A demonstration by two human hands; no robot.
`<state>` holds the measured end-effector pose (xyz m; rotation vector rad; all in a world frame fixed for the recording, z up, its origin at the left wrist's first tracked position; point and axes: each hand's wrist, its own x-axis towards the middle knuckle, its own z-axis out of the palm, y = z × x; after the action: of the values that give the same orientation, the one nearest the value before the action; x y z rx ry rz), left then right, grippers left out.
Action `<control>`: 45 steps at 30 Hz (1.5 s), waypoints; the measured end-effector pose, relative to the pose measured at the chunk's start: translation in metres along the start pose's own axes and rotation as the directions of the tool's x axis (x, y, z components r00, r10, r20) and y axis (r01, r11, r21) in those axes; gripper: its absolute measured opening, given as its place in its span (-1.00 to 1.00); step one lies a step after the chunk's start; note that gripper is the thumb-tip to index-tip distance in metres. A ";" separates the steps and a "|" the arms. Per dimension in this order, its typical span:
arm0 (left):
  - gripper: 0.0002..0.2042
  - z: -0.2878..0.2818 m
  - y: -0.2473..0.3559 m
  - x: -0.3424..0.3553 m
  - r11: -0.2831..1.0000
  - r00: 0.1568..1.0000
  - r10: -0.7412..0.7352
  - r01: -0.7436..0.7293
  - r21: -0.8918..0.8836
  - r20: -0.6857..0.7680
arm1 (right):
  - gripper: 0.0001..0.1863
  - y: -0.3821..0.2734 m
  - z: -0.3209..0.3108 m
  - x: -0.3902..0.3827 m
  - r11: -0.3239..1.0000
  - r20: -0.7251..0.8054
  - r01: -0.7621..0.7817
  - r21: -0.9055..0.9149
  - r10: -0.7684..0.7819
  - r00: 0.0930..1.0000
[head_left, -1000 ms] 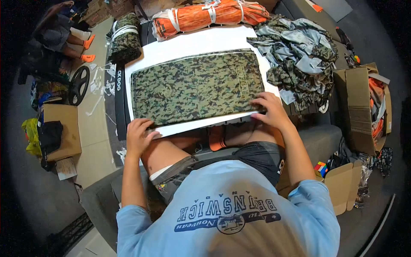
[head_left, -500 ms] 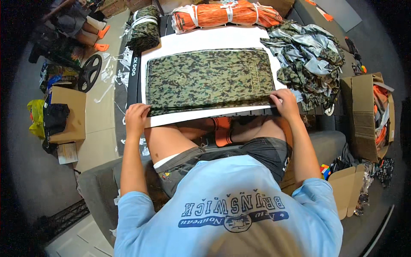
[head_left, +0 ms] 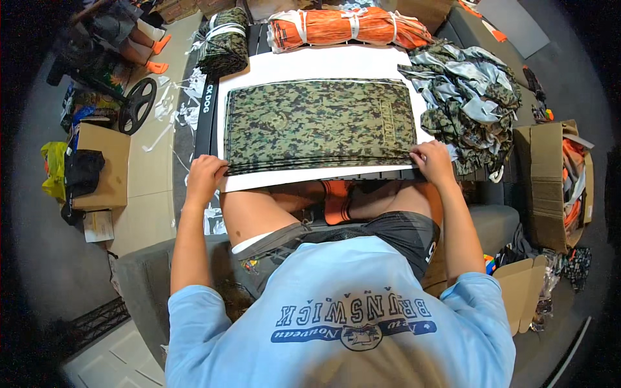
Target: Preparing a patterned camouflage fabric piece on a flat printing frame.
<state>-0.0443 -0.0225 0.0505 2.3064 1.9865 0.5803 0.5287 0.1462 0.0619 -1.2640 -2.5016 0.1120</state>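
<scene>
A rectangular stack of camouflage fabric pieces (head_left: 317,119) lies flat on a white board (head_left: 291,64) in front of me. Several layered edges show along its near side. At the near left corner, my left hand (head_left: 207,174) has its fingertips closed on the fabric's edge. My right hand (head_left: 435,160) pinches the near right corner in the same way, thumb and fingers together. To the right of the stack lies a crumpled heap of camouflage fabric (head_left: 469,97) with a pale grey inner side.
Behind the board are a tied orange fabric bundle (head_left: 375,29) and a rolled camouflage bundle (head_left: 222,48). An open cardboard box (head_left: 543,174) with orange fabric stands at right, another box (head_left: 103,168) at left. Beyond it are a steering wheel (head_left: 137,107) and a person's legs (head_left: 139,48).
The stack's near edge now lies flatter, with its layered edges showing more evenly. Both hands stay at the near corners. The whole view has shifted slightly.
</scene>
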 end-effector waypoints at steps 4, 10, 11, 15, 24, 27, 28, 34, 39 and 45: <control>-0.91 -0.006 0.002 0.009 0.999 0.996 -0.025 0.028 0.030 -0.087 | -0.90 0.002 -0.012 0.006 0.999 -0.027 -0.039 0.003 0.039 0.999; -0.91 -0.033 -0.013 0.051 0.999 0.992 -0.031 0.027 -0.038 -0.119 | -0.91 0.006 -0.042 0.057 0.992 -0.049 -0.108 0.072 0.112 0.993; -0.91 -0.038 -0.018 0.062 0.999 0.988 -0.001 -0.007 -0.052 -0.153 | -0.91 0.013 -0.044 0.069 0.993 -0.070 -0.099 0.057 0.103 0.992; -0.89 -0.060 -0.039 0.110 0.999 0.976 0.008 -0.001 0.034 -0.218 | -0.89 0.021 -0.078 0.130 0.996 -0.136 -0.080 0.047 0.085 0.987; -0.90 -0.140 -0.004 0.167 0.984 0.871 0.118 -0.037 0.177 -0.476 | -0.87 0.026 -0.149 0.161 0.995 -0.458 0.040 0.089 0.005 0.889; -0.90 -0.117 -0.007 0.127 0.976 0.854 0.183 -0.096 0.198 -0.487 | -0.89 0.020 -0.124 0.123 0.987 -0.373 -0.015 0.159 0.074 0.925; -0.90 -0.104 -0.004 0.113 0.985 0.877 0.153 -0.097 0.145 -0.456 | -0.91 0.016 -0.111 0.108 0.988 -0.339 -0.009 0.151 0.061 0.939; -0.90 -0.015 -0.014 0.061 0.994 0.977 0.013 0.010 0.106 -0.215 | -0.93 0.037 -0.015 0.051 0.996 -0.254 0.080 0.025 -0.071 0.965; -0.91 0.021 -0.009 0.041 0.979 0.995 -0.017 0.036 0.203 -0.097 | -0.92 0.038 0.027 0.022 0.999 -0.108 -0.044 -0.014 0.042 0.993; -0.91 0.024 0.000 0.024 0.981 0.989 -0.046 0.071 0.178 -0.137 | -0.92 0.031 0.015 0.007 1.000 -0.173 -0.001 -0.028 -0.004 0.985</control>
<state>-0.0342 0.0059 0.0344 2.3572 2.2485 0.5845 0.5436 0.1720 0.0429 -1.2271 -2.3633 -0.0324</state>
